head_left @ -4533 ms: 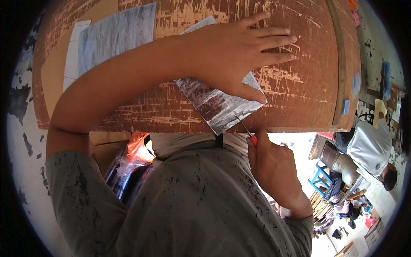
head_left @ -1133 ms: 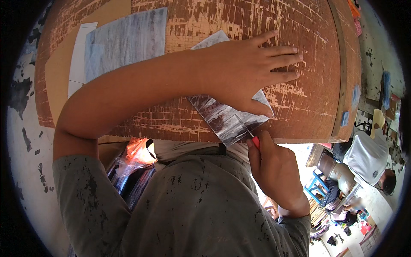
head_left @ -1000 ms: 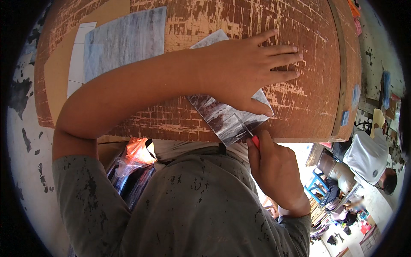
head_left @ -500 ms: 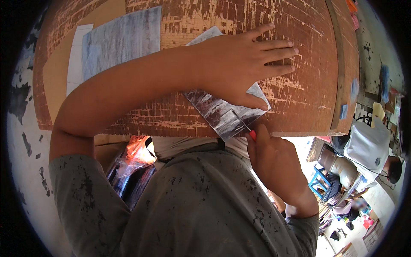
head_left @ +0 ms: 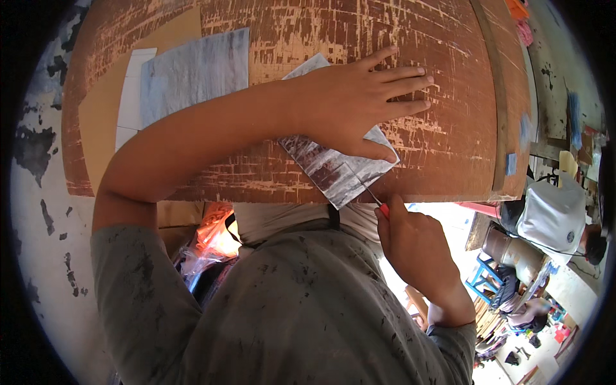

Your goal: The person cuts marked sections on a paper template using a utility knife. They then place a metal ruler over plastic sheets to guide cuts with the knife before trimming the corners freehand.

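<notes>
My left hand [head_left: 353,106] lies flat with its fingers spread, across a grey and dark streaked, marbled sheet [head_left: 314,163]. The sheet sits tilted on the worn brown board [head_left: 436,154], one corner reaching the near edge. Closed around a red-handled tool with a thin metal shaft [head_left: 384,210], my right hand [head_left: 417,247] is just off that edge. The shaft points up and left over the sheet's lower right part, and my fist hides most of the handle. Whether its tip touches the sheet, I cannot tell.
At the upper left lie a blue-grey streaked sheet [head_left: 196,74], a white ruled piece [head_left: 133,93] and tan cardboard [head_left: 96,122]. A dark strip [head_left: 494,96] runs along the board's right side. Beyond it, lower right, are a person in a pale shirt [head_left: 545,218] and a blue stool [head_left: 482,282].
My right hand has drawn slightly down and right with the red-handled tool, away from the sheet's middle. My left hand stays spread on the sheet. The whole view has shifted a little.
</notes>
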Available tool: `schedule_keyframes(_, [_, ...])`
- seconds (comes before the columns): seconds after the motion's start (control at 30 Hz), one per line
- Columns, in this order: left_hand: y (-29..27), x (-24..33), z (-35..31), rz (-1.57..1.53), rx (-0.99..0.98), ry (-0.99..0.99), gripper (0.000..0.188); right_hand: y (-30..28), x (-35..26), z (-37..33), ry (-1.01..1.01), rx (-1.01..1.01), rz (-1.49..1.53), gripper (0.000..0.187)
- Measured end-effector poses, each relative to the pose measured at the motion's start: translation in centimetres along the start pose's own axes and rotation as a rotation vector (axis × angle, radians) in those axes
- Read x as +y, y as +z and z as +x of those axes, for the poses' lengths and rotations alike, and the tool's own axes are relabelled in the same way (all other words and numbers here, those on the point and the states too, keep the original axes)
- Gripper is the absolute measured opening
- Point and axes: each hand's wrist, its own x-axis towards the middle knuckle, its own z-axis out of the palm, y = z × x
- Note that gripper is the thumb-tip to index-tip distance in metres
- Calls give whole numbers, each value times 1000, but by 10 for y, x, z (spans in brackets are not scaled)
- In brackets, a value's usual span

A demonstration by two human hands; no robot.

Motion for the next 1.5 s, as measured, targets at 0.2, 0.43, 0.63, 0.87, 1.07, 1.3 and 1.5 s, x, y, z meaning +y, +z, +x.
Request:
schedule_keyframes(0.2, [-2, 4, 0, -4, 26, 34, 84, -2, 14, -11, 9, 10, 59, 23])
schedule_keyframes(0.43, [-75, 15, 3, -56, -227, -26, 65, 0, 39, -47, 111, 128, 314, 25])
schedule_keyframes(0.63, [-80, 21, 0, -178, -311, -152, 62, 15, 43, -49, 115, 191, 401, 24])
schedule_keyframes(0.87, [-103, 18, 13, -400, -470, -299, 55, 19, 48, -41, 92, 258, 504, 20])
schedule_keyframes(1.07, [-103, 2, -5, -407, 162, -350, 54, 19, 46, -35, 135, 313, 645, 17])
schedule_keyframes(1.3, [-122, 3, -10, -498, -317, -636, 57, 20, 45, -25, 91, 298, 626, 19])
schedule_keyframes(1.5, [-141, -3, -8, -422, -460, -524, 49, 15, 39, -19, 73, 273, 595, 17])
